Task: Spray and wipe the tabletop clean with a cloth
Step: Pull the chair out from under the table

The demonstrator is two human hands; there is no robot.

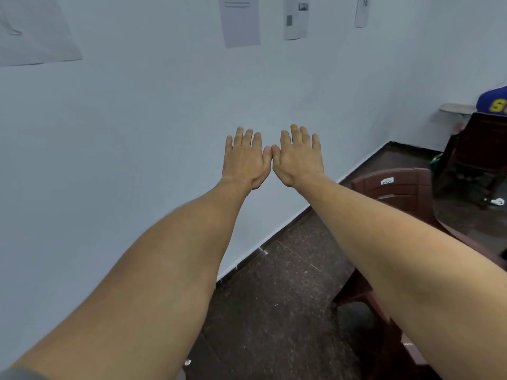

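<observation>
Both bare arms stretch straight out ahead. The left hand (245, 160) and right hand (299, 160) are flat, backs up, fingers straight and slightly spread, thumb tips touching, holding nothing, in front of the pale blue wall (137, 133). A brown plastic chair (392, 187) stands beneath the right forearm on the dark floor (274, 297). Where the cloth and the tabletop are, I cannot tell.
</observation>
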